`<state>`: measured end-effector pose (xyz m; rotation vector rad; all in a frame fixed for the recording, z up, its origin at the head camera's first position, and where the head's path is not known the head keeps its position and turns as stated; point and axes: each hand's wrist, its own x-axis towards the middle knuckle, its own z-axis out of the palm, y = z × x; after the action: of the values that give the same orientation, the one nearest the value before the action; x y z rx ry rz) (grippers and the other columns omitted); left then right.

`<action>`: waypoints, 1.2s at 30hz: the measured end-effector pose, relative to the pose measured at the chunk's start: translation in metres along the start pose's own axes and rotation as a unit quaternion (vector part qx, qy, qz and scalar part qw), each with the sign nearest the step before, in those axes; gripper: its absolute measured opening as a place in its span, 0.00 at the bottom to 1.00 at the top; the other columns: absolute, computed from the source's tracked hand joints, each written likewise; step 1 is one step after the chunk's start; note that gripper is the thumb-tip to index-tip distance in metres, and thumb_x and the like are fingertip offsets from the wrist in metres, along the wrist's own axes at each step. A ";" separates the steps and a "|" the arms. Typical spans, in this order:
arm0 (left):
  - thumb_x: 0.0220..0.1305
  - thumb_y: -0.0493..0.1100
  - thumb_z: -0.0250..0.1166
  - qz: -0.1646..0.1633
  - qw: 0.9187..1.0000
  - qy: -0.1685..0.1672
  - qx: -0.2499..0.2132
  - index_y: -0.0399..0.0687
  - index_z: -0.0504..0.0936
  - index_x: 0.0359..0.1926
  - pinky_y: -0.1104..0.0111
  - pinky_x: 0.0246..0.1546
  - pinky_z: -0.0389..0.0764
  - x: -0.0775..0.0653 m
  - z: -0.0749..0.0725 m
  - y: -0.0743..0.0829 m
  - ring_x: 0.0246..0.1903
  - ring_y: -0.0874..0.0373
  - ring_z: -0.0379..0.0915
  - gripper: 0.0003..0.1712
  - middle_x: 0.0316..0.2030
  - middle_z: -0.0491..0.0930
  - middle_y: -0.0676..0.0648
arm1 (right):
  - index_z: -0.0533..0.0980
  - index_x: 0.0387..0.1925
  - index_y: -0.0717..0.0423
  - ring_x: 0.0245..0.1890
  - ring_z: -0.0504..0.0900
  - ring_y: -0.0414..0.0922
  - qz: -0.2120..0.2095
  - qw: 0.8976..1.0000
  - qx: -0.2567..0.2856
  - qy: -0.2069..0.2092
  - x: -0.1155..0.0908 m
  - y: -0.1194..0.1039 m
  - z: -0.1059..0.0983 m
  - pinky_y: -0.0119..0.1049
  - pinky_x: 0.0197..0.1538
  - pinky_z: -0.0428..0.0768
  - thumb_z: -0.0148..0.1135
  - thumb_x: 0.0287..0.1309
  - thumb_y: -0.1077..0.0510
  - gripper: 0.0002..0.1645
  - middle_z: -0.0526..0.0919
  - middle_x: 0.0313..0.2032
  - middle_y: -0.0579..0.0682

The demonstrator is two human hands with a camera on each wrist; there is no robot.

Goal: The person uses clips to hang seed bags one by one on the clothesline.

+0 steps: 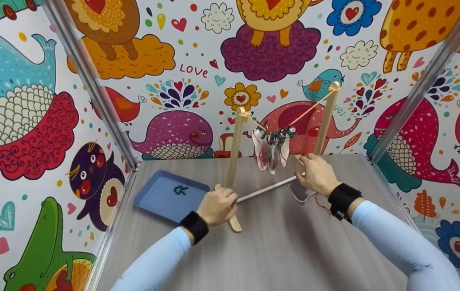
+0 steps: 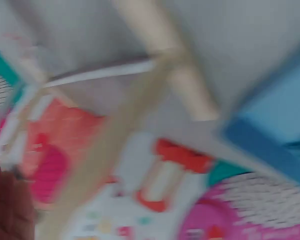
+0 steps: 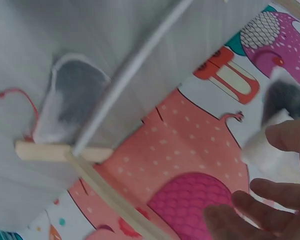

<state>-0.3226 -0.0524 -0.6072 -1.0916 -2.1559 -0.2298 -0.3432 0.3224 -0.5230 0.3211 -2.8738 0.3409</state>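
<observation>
A small wooden drying rack has two upright posts (image 1: 236, 149), a pale lower rod (image 1: 268, 188) and a cord (image 1: 311, 108) strung between the post tops. Tea bags (image 1: 271, 151) hang bunched from the cord by dark green clips (image 1: 280, 135). My left hand (image 1: 217, 206) is over the rack's left foot (image 1: 235, 224); its fingers look straight in the left wrist view. In the head view my right hand (image 1: 317, 176) overlaps the right end of the rod; the right wrist view shows its fingers (image 3: 262, 205) spread, holding nothing. Beneath it lies another tea bag (image 3: 75, 97) with a red string (image 3: 22, 92).
A blue tray (image 1: 149, 202) stands left of the rack, with a dark green clip (image 1: 180, 190) in it. Cartoon-printed panels (image 1: 197, 89) and metal frame posts (image 1: 88, 76) enclose the grey tabletop (image 1: 262, 250) at the back and sides.
</observation>
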 end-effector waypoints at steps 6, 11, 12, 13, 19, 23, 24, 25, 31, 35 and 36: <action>0.64 0.40 0.76 -0.241 0.966 -0.092 -0.029 0.47 0.88 0.36 0.55 0.32 0.88 -0.054 0.003 -0.050 0.31 0.48 0.86 0.04 0.32 0.88 0.46 | 0.80 0.66 0.69 0.57 0.86 0.71 0.014 0.999 -0.003 -0.030 -0.014 0.007 0.029 0.70 0.56 0.89 0.80 0.62 0.51 0.38 0.84 0.61 0.72; 0.68 0.40 0.74 -0.429 0.880 -0.200 -0.046 0.39 0.89 0.49 0.41 0.47 0.90 -0.082 0.007 -0.089 0.48 0.35 0.87 0.12 0.47 0.90 0.36 | 0.80 0.63 0.71 0.57 0.87 0.73 0.025 0.998 -0.018 -0.056 -0.019 0.015 0.049 0.69 0.56 0.89 0.81 0.61 0.49 0.38 0.83 0.61 0.73; 0.68 0.41 0.74 -0.455 0.862 -0.218 -0.050 0.37 0.89 0.52 0.40 0.50 0.90 -0.087 0.008 -0.094 0.50 0.33 0.87 0.15 0.49 0.90 0.34 | 0.79 0.63 0.71 0.58 0.87 0.73 0.027 0.998 -0.022 -0.060 -0.020 0.017 0.053 0.69 0.56 0.89 0.81 0.62 0.49 0.39 0.83 0.62 0.74; 0.68 0.41 0.74 -0.475 0.846 -0.237 -0.053 0.35 0.88 0.55 0.39 0.52 0.90 -0.093 0.009 -0.098 0.53 0.32 0.87 0.18 0.51 0.90 0.32 | 0.79 0.64 0.71 0.58 0.87 0.73 0.027 0.997 -0.029 -0.064 -0.022 0.019 0.057 0.68 0.57 0.89 0.81 0.62 0.49 0.39 0.82 0.63 0.75; 0.67 0.41 0.76 -0.512 0.797 -0.311 -0.077 0.29 0.73 0.77 0.37 0.67 0.83 -0.117 0.016 -0.103 0.66 0.25 0.80 0.42 0.69 0.79 0.24 | 0.81 0.59 0.72 0.55 0.90 0.71 0.003 0.995 -0.071 -0.072 -0.034 0.027 0.075 0.63 0.61 0.88 0.81 0.60 0.47 0.37 0.87 0.59 0.73; 0.66 0.40 0.76 -0.503 0.796 -0.327 -0.080 0.32 0.66 0.82 0.33 0.71 0.79 -0.119 0.021 -0.100 0.75 0.22 0.69 0.48 0.82 0.64 0.25 | 0.82 0.58 0.72 0.53 0.90 0.69 0.002 0.995 -0.055 -0.085 -0.038 0.024 0.081 0.65 0.56 0.89 0.80 0.61 0.49 0.34 0.89 0.54 0.72; 0.66 0.39 0.76 -0.498 0.799 -0.328 -0.080 0.33 0.67 0.82 0.33 0.71 0.79 -0.119 0.023 -0.100 0.76 0.22 0.67 0.48 0.84 0.62 0.25 | 0.83 0.57 0.72 0.52 0.90 0.69 0.000 0.995 -0.052 -0.087 -0.038 0.022 0.082 0.64 0.55 0.89 0.79 0.62 0.50 0.33 0.89 0.53 0.71; 0.66 0.38 0.76 -0.496 0.800 -0.328 -0.082 0.33 0.67 0.83 0.32 0.71 0.79 -0.118 0.024 -0.099 0.77 0.22 0.65 0.48 0.85 0.59 0.26 | 0.83 0.57 0.71 0.53 0.90 0.68 -0.002 0.995 -0.051 -0.086 -0.038 0.021 0.082 0.64 0.55 0.89 0.79 0.62 0.51 0.31 0.89 0.53 0.70; 0.69 0.38 0.70 -0.481 0.801 -0.339 -0.109 0.34 0.67 0.83 0.27 0.72 0.75 -0.115 0.030 -0.097 0.81 0.23 0.58 0.44 0.88 0.55 0.29 | 0.85 0.52 0.68 0.50 0.90 0.64 -0.024 0.995 -0.056 -0.078 -0.039 0.020 0.085 0.60 0.54 0.90 0.78 0.60 0.54 0.25 0.90 0.49 0.66; 0.69 0.38 0.68 -0.465 0.804 -0.355 -0.106 0.32 0.69 0.81 0.27 0.73 0.75 -0.109 0.033 -0.094 0.81 0.22 0.58 0.42 0.86 0.59 0.27 | 0.85 0.47 0.68 0.43 0.90 0.64 -0.032 0.995 -0.049 -0.077 -0.040 0.022 0.087 0.61 0.46 0.90 0.77 0.58 0.57 0.20 0.88 0.45 0.66; 0.69 0.38 0.69 -0.463 0.806 -0.354 -0.101 0.31 0.71 0.80 0.28 0.72 0.76 -0.106 0.033 -0.093 0.80 0.22 0.60 0.41 0.85 0.61 0.27 | 0.85 0.44 0.68 0.41 0.90 0.64 -0.035 0.996 -0.046 -0.073 -0.041 0.023 0.087 0.61 0.44 0.89 0.76 0.58 0.58 0.17 0.88 0.43 0.66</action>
<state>-0.3679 -0.1645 -0.6875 -0.0710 -3.2854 -0.5629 -0.3274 0.3296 -0.6198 0.4463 -3.0008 0.1776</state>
